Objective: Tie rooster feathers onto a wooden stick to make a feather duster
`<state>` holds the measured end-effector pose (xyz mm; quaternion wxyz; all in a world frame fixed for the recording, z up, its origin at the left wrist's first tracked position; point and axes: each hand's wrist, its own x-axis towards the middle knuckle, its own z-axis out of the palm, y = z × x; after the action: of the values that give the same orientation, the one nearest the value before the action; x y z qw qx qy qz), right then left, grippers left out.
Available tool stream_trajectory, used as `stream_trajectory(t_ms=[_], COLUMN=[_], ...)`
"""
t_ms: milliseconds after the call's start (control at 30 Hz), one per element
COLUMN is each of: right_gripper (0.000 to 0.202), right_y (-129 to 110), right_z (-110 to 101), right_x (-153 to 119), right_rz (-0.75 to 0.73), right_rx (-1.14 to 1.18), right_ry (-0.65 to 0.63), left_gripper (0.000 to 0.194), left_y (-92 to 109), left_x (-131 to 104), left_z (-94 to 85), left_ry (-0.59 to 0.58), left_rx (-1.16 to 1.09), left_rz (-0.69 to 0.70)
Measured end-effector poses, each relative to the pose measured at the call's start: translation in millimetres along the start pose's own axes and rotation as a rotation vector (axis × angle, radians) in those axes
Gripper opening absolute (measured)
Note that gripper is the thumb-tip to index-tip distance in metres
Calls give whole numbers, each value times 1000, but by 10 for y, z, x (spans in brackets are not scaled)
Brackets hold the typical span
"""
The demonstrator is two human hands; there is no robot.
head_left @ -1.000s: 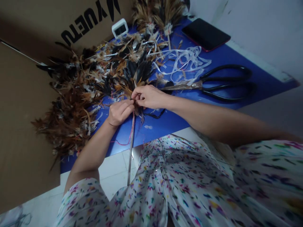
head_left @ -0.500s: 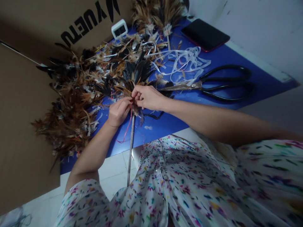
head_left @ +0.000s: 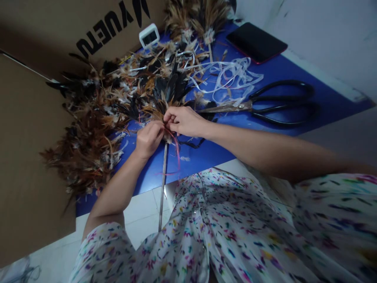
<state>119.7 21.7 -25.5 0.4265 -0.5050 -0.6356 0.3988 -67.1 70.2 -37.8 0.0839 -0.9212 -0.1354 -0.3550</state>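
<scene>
Both my hands meet at the base of a bunch of dark feathers on a thin stick. The stick runs down past the table's front edge. My left hand is closed in a pinch at the base, on the stick's left side. From the right, my right hand pinches at the same spot, its fingertips almost touching the left ones. A pink string hangs from between the fingers, right of the stick. Which fingers grip the string and which the feathers is partly hidden.
Loose feathers cover the left of the blue table. Large scissors with black handles lie to the right, touching tangled white ribbon. A dark tablet-like device, a small white clock-like box and cardboard stand around.
The pink string's loose end has swung from the left of the stick across to its right. My hands have stayed at nearly the same place, still pinched together.
</scene>
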Motion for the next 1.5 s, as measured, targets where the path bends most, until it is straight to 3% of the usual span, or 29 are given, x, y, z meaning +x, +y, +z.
stream_trajectory(t_ms=[267,533,700,833,1033,1167,1500], right_gripper=[18,23,19,17,11,13,16], right_y=[-29,15,-32,-44,-73,-60,-47], right_z=[-29,-21,-40,-55,-56,-46,-79], right_x=[5,24,30,39,37,44,45], right_rz=[19,-28,59,88,100,127,108], right_rx=[-18,71,25,6,-99,-12,15], right_ry=[-31,-64,-88,-101,-92,-82,-127], left_gripper=[11,15,18,19,13,8,18], left_y=[-93,-155,-163,-150,-98,-61,-94], left_x=[-54,-110,-98,-78,-22,32,-22], left_z=[-21,-16,-22,-28,-45,-71,-43], left_ry=[-81,-59,-48,-19,-8,25,-10], left_rx=[20,43,-126,-28,108,158,98], left_rz=[102,246,245,330,356,406,372])
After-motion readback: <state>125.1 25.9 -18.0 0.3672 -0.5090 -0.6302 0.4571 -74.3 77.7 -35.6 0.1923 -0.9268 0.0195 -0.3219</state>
